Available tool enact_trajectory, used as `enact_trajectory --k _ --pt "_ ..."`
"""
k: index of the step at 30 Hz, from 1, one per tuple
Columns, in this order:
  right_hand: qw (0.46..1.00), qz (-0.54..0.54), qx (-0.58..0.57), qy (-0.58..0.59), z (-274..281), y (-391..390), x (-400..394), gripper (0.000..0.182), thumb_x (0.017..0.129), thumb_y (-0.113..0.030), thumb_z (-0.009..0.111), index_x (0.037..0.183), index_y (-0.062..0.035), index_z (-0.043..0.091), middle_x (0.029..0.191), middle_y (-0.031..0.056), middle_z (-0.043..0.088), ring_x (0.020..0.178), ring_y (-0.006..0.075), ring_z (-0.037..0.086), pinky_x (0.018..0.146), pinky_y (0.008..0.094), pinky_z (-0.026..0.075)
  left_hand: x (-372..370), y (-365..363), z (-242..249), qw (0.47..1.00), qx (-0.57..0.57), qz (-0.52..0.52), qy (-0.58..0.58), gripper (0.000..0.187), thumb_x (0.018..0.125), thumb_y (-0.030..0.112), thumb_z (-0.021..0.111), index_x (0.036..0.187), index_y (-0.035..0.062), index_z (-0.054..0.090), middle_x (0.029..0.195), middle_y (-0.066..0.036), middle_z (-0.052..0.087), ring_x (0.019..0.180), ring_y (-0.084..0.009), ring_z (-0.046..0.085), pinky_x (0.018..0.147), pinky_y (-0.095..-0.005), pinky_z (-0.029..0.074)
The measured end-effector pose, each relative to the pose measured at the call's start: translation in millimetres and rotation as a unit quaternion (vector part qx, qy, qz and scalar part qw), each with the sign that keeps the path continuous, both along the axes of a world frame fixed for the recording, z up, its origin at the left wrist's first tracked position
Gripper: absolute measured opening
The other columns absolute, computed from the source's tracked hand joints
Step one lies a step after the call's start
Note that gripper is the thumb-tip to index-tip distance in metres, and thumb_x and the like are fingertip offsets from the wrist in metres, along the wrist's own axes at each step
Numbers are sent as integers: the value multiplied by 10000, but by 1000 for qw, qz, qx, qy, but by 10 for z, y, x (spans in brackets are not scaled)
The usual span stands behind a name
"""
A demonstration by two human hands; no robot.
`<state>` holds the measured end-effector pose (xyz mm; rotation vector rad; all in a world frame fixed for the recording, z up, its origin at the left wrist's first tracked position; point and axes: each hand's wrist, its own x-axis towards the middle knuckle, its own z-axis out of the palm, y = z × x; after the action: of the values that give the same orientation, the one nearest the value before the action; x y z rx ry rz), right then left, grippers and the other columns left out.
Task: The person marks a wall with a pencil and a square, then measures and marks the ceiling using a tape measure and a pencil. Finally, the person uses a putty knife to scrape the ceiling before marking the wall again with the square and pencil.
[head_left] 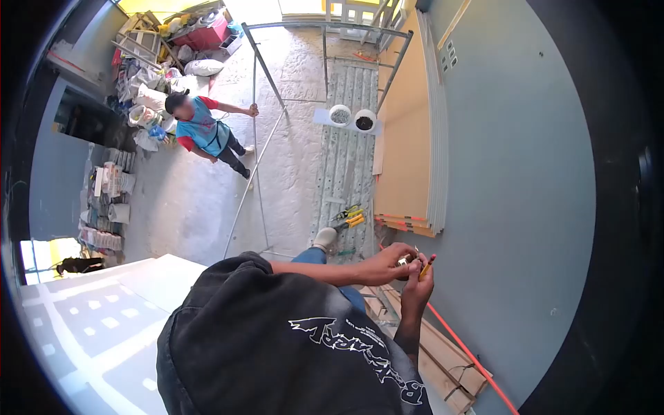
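My left hand (389, 265) reaches in from the left, its fingers bent around a small shiny piece (402, 262) that is too small to name. Touching it, my right hand (418, 282) grips a yellow pencil (427, 267) whose red end points up. Both hands are close together in front of the grey wall panel (512, 180). Below them lie wooden boards (436, 353), and an orange cord (465, 347) runs past on the right.
A metal frame on poles (326, 25) stands ahead; a person in a blue vest (202, 131) holds one pole. Two white buckets (339, 115) and yellow-handled tools (354, 218) are on the floor. Stacked boards (404, 138) lean at right, piled sacks (155, 97) at left.
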<state>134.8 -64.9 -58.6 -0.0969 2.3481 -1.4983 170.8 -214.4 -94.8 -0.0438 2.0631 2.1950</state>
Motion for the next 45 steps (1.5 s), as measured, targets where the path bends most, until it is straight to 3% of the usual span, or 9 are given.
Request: enact_trajectory --k 8,11,15,19,21,28,33,39,45 --pt "994 68 -60 -63 474 -131 156 335 1032 -180 565 1288 35 574 985 133 723 821 199 720 724 332 586 -35 -429 352 991 92 -60 -70 638 802 416 862 1107 57 431 960 -14 498 872 -107 485 755 -278 454" --pt "994 69 -65 -52 486 -59 284 246 1043 -108 515 1231 49 546 973 115 687 725 159 684 657 299 578 -36 -545 438 989 38 -123 -70 610 797 386 872 1064 76 421 959 -4 491 840 -89 469 690 -257 445" --pt "995 48 -77 -51 569 51 361 253 1015 -112 590 1227 12 531 948 94 685 734 148 672 661 285 567 -140 -528 374 964 146 -220 -37 816 864 210 819 1465 81 283 1161 -57 583 929 -96 558 639 -248 492" --pt "977 -110 -183 28 884 337 357 309 1001 -224 647 1235 -39 568 934 65 685 806 118 664 647 276 547 -497 -308 566 925 103 -355 -90 599 845 124 810 1240 88 361 1101 -102 613 884 -137 585 661 -276 504" --pt "994 -48 13 93 1021 627 399 358 976 -292 681 1231 -57 588 949 109 699 843 139 675 678 312 541 -625 -35 793 917 107 -381 -46 616 833 124 822 1222 115 344 1016 -103 637 811 -135 592 660 -279 510" --pt "978 -121 22 170 1831 1709 489 450 869 -374 779 1076 -23 588 902 125 691 845 202 683 746 371 523 -1079 1314 2328 809 -234 -521 134 757 746 238 895 1243 12 371 1040 -175 690 931 -190 701 752 -322 576" --pt "960 -151 58 228 2579 2579 710 372 849 -299 795 958 -38 554 814 40 604 759 130 568 717 320 489 -1087 2193 3301 695 -361 -495 377 738 724 426 876 1232 75 470 971 -181 718 882 -354 719 812 -433 573" --pt "860 -255 -140 419 3755 4035 871 208 905 -152 733 945 -90 539 776 1 605 675 89 628 540 252 447 -1809 2874 4435 721 -367 -296 509 295 829 296 760 1050 111 697 864 -132 712 815 -294 715 741 -406 561" --pt "746 -325 -157 559 5195 5128 500 247 919 -131 724 1125 -26 637 868 50 688 704 105 685 488 207 406 -1762 3880 5846 686 -343 -63 638 377 991 422 482 1132 152 704 788 -105 716 757 -324 714 773 -448 544"
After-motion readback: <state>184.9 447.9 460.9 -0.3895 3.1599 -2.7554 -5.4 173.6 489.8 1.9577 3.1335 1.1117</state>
